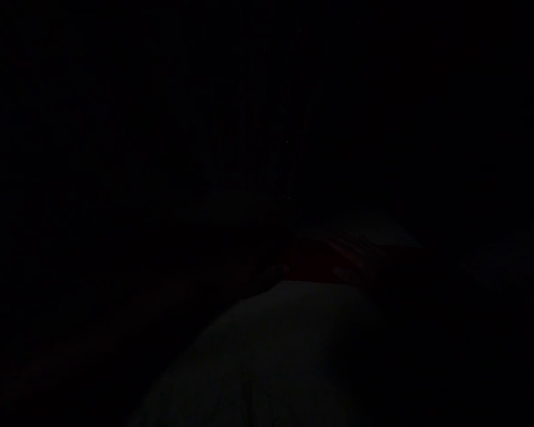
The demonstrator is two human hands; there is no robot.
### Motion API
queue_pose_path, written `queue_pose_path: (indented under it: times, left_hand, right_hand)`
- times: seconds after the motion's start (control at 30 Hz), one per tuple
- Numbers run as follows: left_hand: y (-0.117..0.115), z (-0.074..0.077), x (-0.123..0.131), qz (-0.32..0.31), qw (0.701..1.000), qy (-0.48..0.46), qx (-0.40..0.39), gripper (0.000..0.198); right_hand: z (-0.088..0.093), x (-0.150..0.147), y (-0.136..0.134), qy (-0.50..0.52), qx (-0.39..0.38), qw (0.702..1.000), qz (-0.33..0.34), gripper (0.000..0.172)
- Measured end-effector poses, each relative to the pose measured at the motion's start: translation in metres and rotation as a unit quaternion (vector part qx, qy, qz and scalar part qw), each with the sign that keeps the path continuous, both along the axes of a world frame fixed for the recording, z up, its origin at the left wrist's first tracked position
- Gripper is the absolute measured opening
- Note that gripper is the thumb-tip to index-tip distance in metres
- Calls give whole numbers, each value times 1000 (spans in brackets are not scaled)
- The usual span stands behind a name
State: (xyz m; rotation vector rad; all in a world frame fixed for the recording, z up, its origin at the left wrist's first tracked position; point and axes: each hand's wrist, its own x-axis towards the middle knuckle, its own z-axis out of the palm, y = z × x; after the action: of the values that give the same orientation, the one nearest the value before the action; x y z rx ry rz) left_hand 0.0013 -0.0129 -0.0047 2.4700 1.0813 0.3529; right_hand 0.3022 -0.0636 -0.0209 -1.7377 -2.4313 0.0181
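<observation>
Light: near-total darkness.
Pale surface (285, 350): faint, low centre.
Reddish patch (333, 261): just beyond it.
Hands: hidden by dark; grip we cannot tell.

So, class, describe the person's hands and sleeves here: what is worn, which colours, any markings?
The frame is nearly black: no hand, arm or sleeve can be made out. Only a faint pale surface and a dim reddish patch beyond it show.
</observation>
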Motion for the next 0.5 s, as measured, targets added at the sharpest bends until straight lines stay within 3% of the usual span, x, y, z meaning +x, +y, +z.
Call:
queue_pose_path:
  times: [0.23, 0.5]
  left_hand:
    - [0, 30, -3, -30, 994, 80, -64, 77]
    - [2, 24, -3, -45, 996, 72, -29, 73]
  right_hand:
    - [-9, 3, 6, -11, 12, 1000, -8, 65]
    - [-19, 16, 17, -29, 8, 1000, 2, 70]
